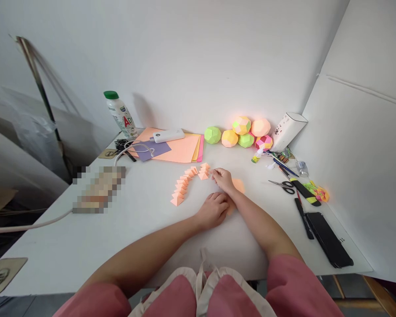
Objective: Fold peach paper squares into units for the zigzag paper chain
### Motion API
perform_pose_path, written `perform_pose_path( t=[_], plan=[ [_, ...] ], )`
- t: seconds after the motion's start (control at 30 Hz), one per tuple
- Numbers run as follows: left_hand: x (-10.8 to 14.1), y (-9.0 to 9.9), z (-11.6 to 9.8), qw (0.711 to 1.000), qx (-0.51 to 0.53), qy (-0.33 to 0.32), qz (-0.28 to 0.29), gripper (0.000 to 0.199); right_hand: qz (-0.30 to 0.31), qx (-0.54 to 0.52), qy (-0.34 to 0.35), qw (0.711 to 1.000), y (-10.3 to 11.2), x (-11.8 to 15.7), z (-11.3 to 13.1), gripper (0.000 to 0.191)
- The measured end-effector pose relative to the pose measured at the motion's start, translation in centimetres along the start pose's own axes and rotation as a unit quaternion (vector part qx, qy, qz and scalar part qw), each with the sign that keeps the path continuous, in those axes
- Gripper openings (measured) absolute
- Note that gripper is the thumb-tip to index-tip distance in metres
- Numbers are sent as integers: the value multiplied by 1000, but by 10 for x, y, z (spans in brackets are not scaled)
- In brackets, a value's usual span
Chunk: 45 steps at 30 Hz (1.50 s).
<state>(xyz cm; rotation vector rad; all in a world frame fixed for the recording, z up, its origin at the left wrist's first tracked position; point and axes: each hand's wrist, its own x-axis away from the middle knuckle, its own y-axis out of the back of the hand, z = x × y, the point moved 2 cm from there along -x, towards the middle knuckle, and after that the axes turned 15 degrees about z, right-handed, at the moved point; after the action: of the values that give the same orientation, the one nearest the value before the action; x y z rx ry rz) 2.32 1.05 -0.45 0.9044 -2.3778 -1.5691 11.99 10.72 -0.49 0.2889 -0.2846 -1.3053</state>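
Note:
My right hand (222,178) reaches across at the right end of a curved row of folded peach paper pieces (184,182). Its fingers are bent together beside a short group of the same paper pieces (203,171); anything between them is too small to make out. Closer to me, my left hand (213,211) rests on the table with curled fingers, and what they hold, if anything, is hidden. Peach paper (238,185) lies partly beneath my right wrist, and more shows beside my left hand.
At the back are coloured paper sheets (181,152) with a white power bank (169,135), a bottle (121,115) and several faceted paper balls (241,126). On the right lie scissors (286,187), a box cutter (305,192) and a black phone (330,240). A cable (29,228) crosses the left side.

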Motion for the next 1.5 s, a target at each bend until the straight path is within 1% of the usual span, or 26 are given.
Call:
perform_pose_path(
  t=[0.13,0.3,0.33,0.43,0.53,0.6,0.7,0.87,1.03,1.23,1.37,1.5],
  plan=[
    [0,-2,2,999,24,29,-20,20,9,-27,-19,999,2,-2,-1,25],
    [3,0,8,991,48,106,-70,9,13,-52,-11,998,3,-3,-2,24],
    [4,0,9,987,47,129,-80,11,14,-54,-12,998,3,-3,-3,25],
    [6,0,12,972,31,208,-101,31,19,-55,-19,998,2,-2,-3,26],
    [7,0,11,966,20,241,-86,39,18,-55,-17,998,1,-2,-4,26],
    [7,0,11,966,20,247,-73,38,22,-52,-16,998,1,-2,-4,26],
    [8,1,10,966,29,249,-66,29,26,-47,-18,998,0,-2,-4,26],
    [8,2,9,971,30,228,-69,17,29,-57,-10,998,0,-1,-3,26],
    [7,5,8,974,49,208,-71,4,29,-66,-19,997,2,-1,0,23],
    [4,10,10,968,108,204,-96,10,27,-112,-1,993,3,1,1,18],
    [5,12,12,962,164,192,-102,10,42,-104,-14,994,2,1,-1,20],
    [6,16,11,954,206,188,-108,16,66,-84,-13,994,1,0,-4,20]
  ],
)
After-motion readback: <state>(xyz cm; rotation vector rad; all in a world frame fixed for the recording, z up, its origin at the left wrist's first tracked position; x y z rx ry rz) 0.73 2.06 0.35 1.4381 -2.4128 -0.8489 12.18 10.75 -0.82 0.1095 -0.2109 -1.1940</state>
